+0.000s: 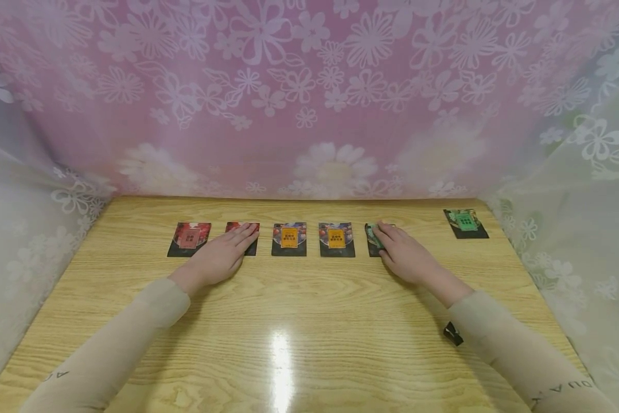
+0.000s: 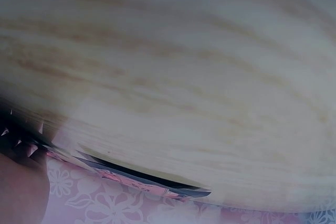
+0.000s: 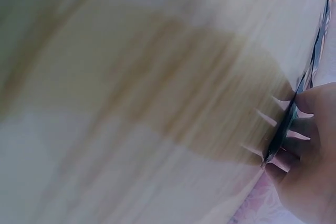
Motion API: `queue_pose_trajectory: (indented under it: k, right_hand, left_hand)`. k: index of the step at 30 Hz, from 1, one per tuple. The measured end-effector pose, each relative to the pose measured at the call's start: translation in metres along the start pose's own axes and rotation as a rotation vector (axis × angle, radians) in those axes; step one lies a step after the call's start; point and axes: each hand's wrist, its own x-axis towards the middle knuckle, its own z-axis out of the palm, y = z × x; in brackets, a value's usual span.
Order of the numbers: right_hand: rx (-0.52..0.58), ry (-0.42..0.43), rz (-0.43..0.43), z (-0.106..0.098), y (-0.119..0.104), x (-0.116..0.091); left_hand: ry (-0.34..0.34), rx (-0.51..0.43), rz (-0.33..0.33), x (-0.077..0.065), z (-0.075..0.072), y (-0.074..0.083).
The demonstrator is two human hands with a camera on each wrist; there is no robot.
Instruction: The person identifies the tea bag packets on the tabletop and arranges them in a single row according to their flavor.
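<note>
A row of small flat printed packets lies along the back of the table. My left hand (image 1: 213, 261) rests with straight fingers on the second packet from the left, a red and black one (image 1: 250, 248), covering most of it. To its left is another red packet (image 1: 189, 238). My right hand (image 1: 409, 255) presses flat on a green and black packet (image 1: 373, 243), hiding its right side; the right wrist view shows the fingers (image 3: 303, 127) spread over it. Between my hands lie two packets with orange labels, one left (image 1: 289, 239) and one right (image 1: 337, 239).
A second green packet (image 1: 466, 223) lies tilted at the far right, apart from the row. A small black object (image 1: 452, 333) sits by my right sleeve. A pink floral curtain (image 1: 309, 115) hangs behind the wooden table (image 1: 288, 304), with pale floral curtains at both sides.
</note>
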Motion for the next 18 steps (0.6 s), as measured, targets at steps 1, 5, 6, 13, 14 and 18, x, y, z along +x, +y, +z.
queue_pose_trajectory:
  k: [1, 5, 6, 13, 14, 18]
  right_hand:
    - [0.000, -0.001, 0.002, -0.001, -0.001, 0.000]
    - [0.003, -0.003, 0.007, -0.001, -0.001, 0.000]
    - [0.005, -0.005, 0.008, -0.001, -0.001, 0.000]
    - [0.023, 0.035, 0.030, -0.006, 0.009, 0.000]
    - [0.024, 0.042, 0.036, -0.007, 0.012, -0.001]
    - [0.026, 0.058, 0.057, -0.014, 0.029, -0.007]
  left_hand:
    - [0.000, -0.002, 0.000, 0.000, 0.000, 0.000]
    - [-0.001, -0.004, -0.001, 0.000, 0.000, 0.000]
    - [-0.002, -0.002, -0.002, 0.000, 0.001, 0.000]
    - [-0.010, 0.013, -0.003, 0.001, 0.002, -0.001]
    - [-0.010, 0.012, -0.004, 0.001, 0.002, -0.001]
    - [-0.012, 0.012, -0.006, 0.001, 0.002, -0.001]
